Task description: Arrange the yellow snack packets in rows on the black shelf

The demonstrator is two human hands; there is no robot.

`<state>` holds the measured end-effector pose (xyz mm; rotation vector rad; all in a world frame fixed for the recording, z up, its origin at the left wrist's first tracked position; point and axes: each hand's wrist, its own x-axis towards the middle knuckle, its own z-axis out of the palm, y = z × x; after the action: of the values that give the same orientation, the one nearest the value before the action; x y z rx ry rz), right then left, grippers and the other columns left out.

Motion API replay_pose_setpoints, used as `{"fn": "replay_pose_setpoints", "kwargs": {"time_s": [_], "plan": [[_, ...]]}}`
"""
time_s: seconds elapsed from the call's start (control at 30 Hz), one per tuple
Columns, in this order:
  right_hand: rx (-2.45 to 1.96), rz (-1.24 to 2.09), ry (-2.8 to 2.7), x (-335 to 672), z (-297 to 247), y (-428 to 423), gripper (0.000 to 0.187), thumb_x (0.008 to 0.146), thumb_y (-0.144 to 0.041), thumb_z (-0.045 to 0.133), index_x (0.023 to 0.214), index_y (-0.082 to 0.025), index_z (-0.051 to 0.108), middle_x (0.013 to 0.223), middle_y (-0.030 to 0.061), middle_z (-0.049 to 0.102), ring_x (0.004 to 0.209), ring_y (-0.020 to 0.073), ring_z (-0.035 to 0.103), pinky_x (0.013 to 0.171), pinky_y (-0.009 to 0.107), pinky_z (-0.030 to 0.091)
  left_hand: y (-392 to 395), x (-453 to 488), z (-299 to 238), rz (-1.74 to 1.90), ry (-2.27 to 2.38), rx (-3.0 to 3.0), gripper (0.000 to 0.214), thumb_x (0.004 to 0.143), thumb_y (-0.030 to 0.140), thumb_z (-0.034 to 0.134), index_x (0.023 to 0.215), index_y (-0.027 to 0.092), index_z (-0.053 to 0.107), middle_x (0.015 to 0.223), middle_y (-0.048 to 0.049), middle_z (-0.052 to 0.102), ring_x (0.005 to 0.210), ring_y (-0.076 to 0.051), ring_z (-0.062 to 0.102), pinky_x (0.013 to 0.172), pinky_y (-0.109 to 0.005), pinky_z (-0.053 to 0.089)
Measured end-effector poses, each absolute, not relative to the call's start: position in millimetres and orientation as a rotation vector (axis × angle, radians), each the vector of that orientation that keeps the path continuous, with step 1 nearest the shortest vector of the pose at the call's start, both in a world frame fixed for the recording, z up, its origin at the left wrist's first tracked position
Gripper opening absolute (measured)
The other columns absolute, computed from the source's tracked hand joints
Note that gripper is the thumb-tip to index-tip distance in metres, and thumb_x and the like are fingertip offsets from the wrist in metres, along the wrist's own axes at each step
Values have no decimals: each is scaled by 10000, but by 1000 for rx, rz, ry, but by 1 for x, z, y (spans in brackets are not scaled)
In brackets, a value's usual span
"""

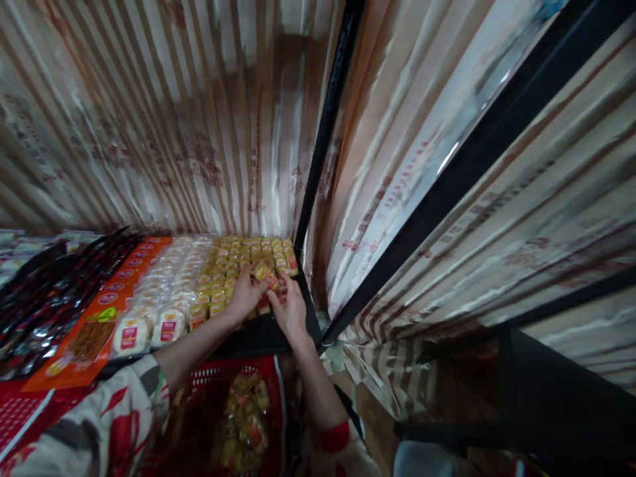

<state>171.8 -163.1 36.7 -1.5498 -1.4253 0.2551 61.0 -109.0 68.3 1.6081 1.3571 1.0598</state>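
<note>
Between my two hands is a small yellow wrapped snack pack (267, 271) with a red label. My left hand (244, 293) pinches it from the left, and the fingers of my right hand (289, 306) close on its right side. Just beyond them, rows of similar yellow snack packs (232, 255) fill the right end of a dark shelf (265, 334). Below my forearms, a red basket (275, 384) holds a loose heap of yellow wrapped packs (247, 414).
Left of the rows lie round white packaged cakes (169, 326), orange bags (94, 331) and dark shiny packets (64, 291). Printed, pleated plastic sheeting (209, 132) hangs behind. Black frame posts (328, 126) rise at the shelf's right corner, with a thick slanted bar (447, 165) beside them.
</note>
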Motion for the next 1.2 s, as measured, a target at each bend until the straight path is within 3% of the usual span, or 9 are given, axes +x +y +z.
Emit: {"fn": "replay_pose_setpoints", "kwargs": {"time_s": [0.17, 0.43, 0.7, 0.9, 1.1, 1.2], "plan": [[-1585, 125, -1232, 193, 12, -143, 474, 868, -318, 372, 1314, -156, 366, 1230, 130, 501, 1107, 199, 495, 883, 347, 452, -72, 102, 74, 1040, 1384, 1782, 383, 717, 221, 566, 1090, 159, 505, 813, -27, 608, 668, -142, 558, 653, -256, 433], [-1572, 171, -1230, 208, -3, -128, 492, 883, -240, 287, 1362, -128, 298, 1425, 101, 319, 1336, 172, 236, 1081, 385, 257, -41, 148, 70, 750, 1397, 2153, 405, 737, 228, 560, 1133, 217, 477, 842, -17, 621, 773, -177, 590, 726, -271, 421], [-1643, 313, -1154, 216, -23, -116, 526, 820, -145, 337, 1345, -124, 350, 1400, 111, 365, 1313, 189, 297, 1094, 395, 233, -38, 164, 56, 583, 1386, 2393, 356, 746, 222, 552, 1100, 202, 527, 1008, -90, 617, 987, -243, 548, 822, -307, 407], [-1664, 393, -1056, 219, -38, -106, 538, 770, -116, 360, 1305, -140, 418, 1345, 98, 444, 1272, 191, 368, 1080, 373, 268, -33, 164, 47, 520, 1319, 2622, 242, 764, 199, 518, 996, 172, 582, 1017, -106, 606, 1083, -255, 466, 935, -336, 340], [-1724, 420, -1042, 219, -36, -104, 532, 764, -112, 349, 1287, -129, 442, 1335, 105, 457, 1259, 200, 388, 1065, 370, 291, -28, 158, 36, 643, 1302, 2655, 436, 737, 164, 545, 1168, 128, 490, 1140, -129, 518, 1122, -260, 396, 950, -383, 316], [-1734, 395, -1064, 217, -38, -102, 540, 766, -111, 341, 1299, -126, 428, 1350, 106, 439, 1266, 201, 378, 1069, 378, 281, -27, 155, 33, 642, 1268, 2671, 364, 745, 180, 561, 1107, 165, 534, 1131, -101, 514, 1119, -251, 388, 950, -384, 312]]}}
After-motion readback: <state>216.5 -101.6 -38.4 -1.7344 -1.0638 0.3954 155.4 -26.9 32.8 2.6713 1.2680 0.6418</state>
